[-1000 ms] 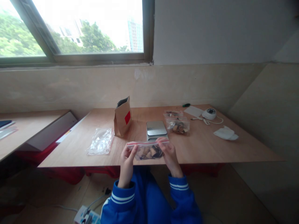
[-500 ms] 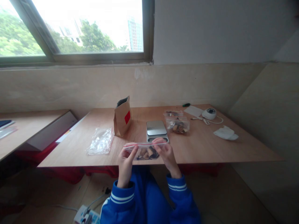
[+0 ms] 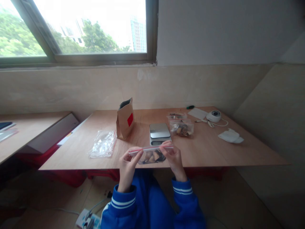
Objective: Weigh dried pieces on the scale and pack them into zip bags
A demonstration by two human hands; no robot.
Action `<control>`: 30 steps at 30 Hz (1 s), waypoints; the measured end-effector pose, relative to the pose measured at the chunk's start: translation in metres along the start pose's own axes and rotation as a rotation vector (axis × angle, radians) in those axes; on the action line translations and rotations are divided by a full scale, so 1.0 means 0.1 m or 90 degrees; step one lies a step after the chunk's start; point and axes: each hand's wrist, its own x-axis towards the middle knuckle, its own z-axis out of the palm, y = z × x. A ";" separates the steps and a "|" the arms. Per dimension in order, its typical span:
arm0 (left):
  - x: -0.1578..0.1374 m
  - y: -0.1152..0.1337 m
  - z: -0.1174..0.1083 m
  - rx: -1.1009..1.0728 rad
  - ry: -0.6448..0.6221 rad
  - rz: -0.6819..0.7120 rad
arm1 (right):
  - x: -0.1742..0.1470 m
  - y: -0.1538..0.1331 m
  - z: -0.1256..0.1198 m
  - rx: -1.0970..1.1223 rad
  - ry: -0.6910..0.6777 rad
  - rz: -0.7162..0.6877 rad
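The left hand (image 3: 127,163) and right hand (image 3: 174,159) each pinched one end of a zip bag (image 3: 152,156) by its red-lined top, holding it above the near edge of the table (image 3: 202,156), just in front of a scale (image 3: 159,131). Brown pieces (image 3: 156,156) showed through the plastic. A paper bag (image 3: 124,125) (red label (image 3: 130,120) facing my way) stood beyond the left hand; filled bags (image 3: 182,128) sat right of the scale.

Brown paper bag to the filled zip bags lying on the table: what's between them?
The digital scale sits between the brown paper bag and the filled zip bags, as the head view shows.
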 end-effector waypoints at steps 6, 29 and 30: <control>-0.01 0.03 0.07 0.006 -0.039 0.022 | 0.00 0.07 -0.01 0.042 0.007 -0.018; -0.03 0.11 0.08 0.042 -0.051 0.030 | -0.02 0.04 0.00 0.085 -0.139 0.060; -0.02 0.12 0.08 0.048 -0.049 0.026 | -0.02 0.04 0.00 0.081 -0.135 0.057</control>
